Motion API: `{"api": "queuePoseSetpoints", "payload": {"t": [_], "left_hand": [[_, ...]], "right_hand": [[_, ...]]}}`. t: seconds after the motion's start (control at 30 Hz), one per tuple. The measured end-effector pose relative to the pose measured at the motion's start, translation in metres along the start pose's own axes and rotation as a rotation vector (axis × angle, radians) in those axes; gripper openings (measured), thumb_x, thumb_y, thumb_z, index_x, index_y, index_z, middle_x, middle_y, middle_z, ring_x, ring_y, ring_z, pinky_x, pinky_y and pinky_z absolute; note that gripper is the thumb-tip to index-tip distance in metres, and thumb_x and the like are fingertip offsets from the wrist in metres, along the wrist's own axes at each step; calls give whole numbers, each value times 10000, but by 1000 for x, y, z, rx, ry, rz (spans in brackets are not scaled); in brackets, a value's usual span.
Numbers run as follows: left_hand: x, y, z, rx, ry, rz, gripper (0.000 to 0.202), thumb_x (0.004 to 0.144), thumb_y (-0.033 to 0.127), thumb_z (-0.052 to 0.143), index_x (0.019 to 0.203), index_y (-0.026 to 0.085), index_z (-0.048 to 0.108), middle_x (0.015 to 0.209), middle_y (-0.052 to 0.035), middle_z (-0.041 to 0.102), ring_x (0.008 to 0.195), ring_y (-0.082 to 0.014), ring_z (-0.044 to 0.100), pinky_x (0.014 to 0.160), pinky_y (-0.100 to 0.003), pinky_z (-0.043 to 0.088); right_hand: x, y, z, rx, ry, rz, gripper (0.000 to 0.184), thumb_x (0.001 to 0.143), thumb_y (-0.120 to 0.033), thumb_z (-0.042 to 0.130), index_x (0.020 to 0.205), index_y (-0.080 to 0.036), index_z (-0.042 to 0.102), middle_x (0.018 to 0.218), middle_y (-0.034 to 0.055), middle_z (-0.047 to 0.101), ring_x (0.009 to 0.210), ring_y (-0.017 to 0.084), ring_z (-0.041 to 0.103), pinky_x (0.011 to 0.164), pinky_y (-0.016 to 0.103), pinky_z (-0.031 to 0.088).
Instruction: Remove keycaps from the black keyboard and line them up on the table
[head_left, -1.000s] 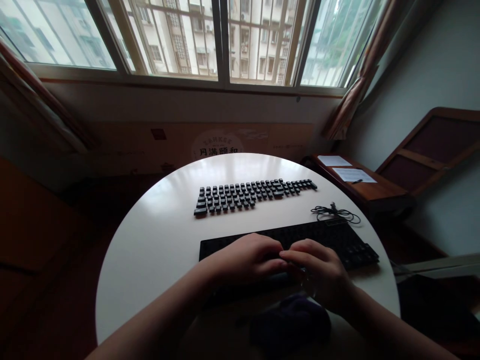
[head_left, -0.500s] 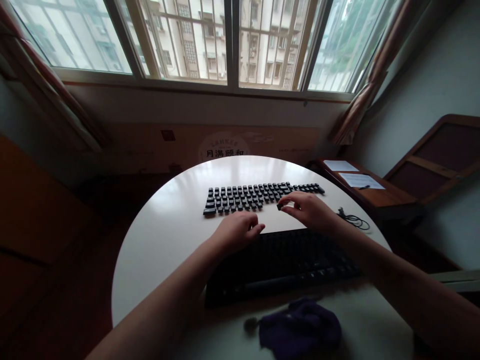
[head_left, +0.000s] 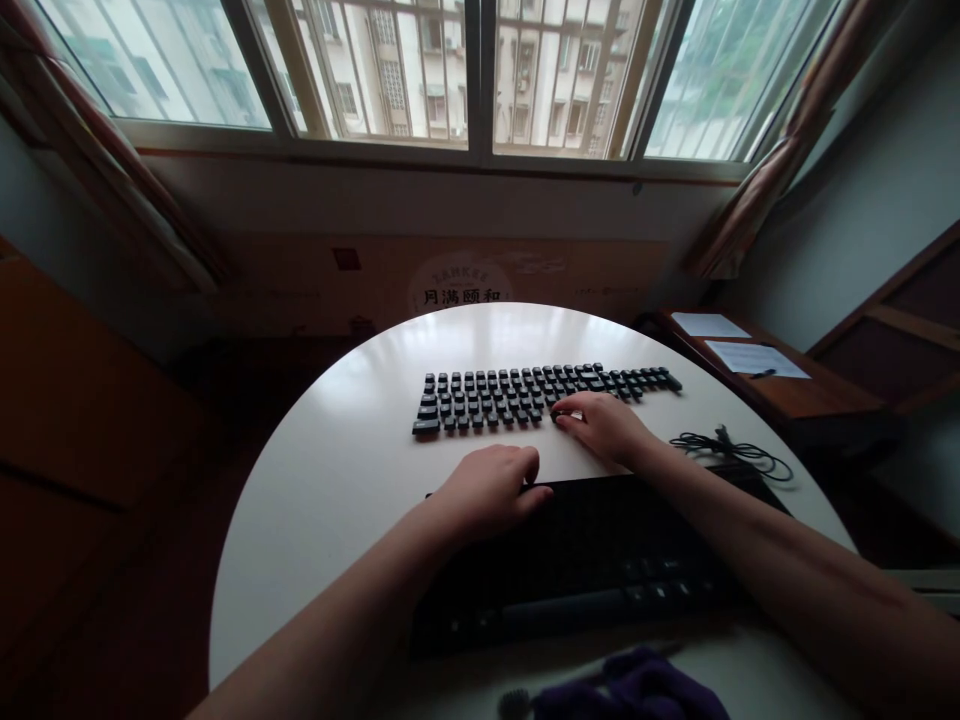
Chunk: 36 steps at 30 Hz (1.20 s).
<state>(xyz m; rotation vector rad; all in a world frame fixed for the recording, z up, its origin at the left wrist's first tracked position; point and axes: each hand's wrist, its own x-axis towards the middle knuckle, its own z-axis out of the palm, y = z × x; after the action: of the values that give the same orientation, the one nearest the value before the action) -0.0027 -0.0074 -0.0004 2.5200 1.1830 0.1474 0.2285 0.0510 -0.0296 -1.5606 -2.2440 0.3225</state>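
Note:
A black keyboard base (head_left: 600, 560) lies near me on the round white table (head_left: 337, 470). Beyond it, several loose black keycaps (head_left: 525, 390) stand laid out in rows. My right hand (head_left: 604, 425) reaches over the base to the near edge of those rows, its fingers pinched together on a keycap that rests on the table. My left hand (head_left: 491, 490) sits on the far left corner of the keyboard base, fingers loosely curled and resting flat, holding nothing I can see.
A coiled black cable (head_left: 739, 450) lies at the table's right. A purple cloth (head_left: 637, 690) and a small brush are at the near edge. A wooden side table (head_left: 787, 385) with papers stands to the right. Windows are behind.
My right hand carried a keycap from the keyboard base out to the laid-out rows and lowered it to the table. My left hand stayed on the base's far left corner.

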Motion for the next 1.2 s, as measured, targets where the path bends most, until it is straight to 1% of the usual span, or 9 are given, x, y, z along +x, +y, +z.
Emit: {"api": "queuePoseSetpoints", "payload": {"t": [0.1,0.2,0.3,0.37,0.43,0.53,0.73,1.0,1.2], "left_hand": [[0,1,-2,4,-10,-8,236,922,436,586,845,214,567,879,-44,680,782,-234,623,629,-304,397],[0,2,-2,3,-22,-9,242,927,436,581,837,212,562,870,-43,674,763,-228,615,618,-303,388],[-1,3,-4,2,-26,-20,231,928,427,588,841,213,567,874,-36,674,766,-225,615,608,-298,384],[-1,4,-5,3,-31,-30,225,928,419,593,841,213,572,878,-32,675,774,-222,620,609,-295,387],[-1,5,-6,5,-38,-37,225,930,418,593,841,211,575,882,-30,677,780,-220,623,614,-295,394],[0,5,-6,11,-40,-41,219,929,415,597,848,211,582,887,-28,678,793,-222,625,629,-298,403],[0,4,-4,6,-35,-31,206,926,411,601,868,213,591,903,-29,681,805,-224,629,630,-295,398],[-1,4,-6,-14,-29,-36,203,920,411,602,863,217,589,904,-32,681,818,-231,628,634,-291,401],[-1,5,-7,-4,-39,-38,204,924,412,595,864,217,597,906,-30,682,812,-227,629,635,-292,406]], "right_hand": [[-1,-2,3,20,17,3,238,930,-281,613,1115,-208,743,1138,55,726,1044,234,671,943,345,494],[-2,-4,6,40,46,22,272,910,-281,644,1171,-236,708,1063,29,743,936,203,693,825,302,518],[-2,-4,7,45,73,35,186,897,-273,660,1070,-247,722,988,3,752,863,186,698,755,274,508],[-1,-3,7,43,86,33,124,897,-268,657,992,-242,733,972,-1,755,865,186,698,766,274,501],[-1,-2,8,39,96,29,109,897,-270,657,965,-241,737,969,-2,756,862,189,697,766,276,495],[1,0,10,31,103,17,123,900,-270,655,987,-249,739,977,-7,755,847,186,693,754,275,492],[1,1,14,6,113,-13,145,898,-258,658,1019,-261,737,1022,-7,749,909,188,690,818,286,494],[1,4,16,-12,141,-40,143,892,-266,655,1005,-247,741,991,9,747,869,184,686,780,279,494],[0,4,15,-10,194,-71,136,874,-228,659,972,-246,751,952,7,747,833,188,691,751,282,502]]}}
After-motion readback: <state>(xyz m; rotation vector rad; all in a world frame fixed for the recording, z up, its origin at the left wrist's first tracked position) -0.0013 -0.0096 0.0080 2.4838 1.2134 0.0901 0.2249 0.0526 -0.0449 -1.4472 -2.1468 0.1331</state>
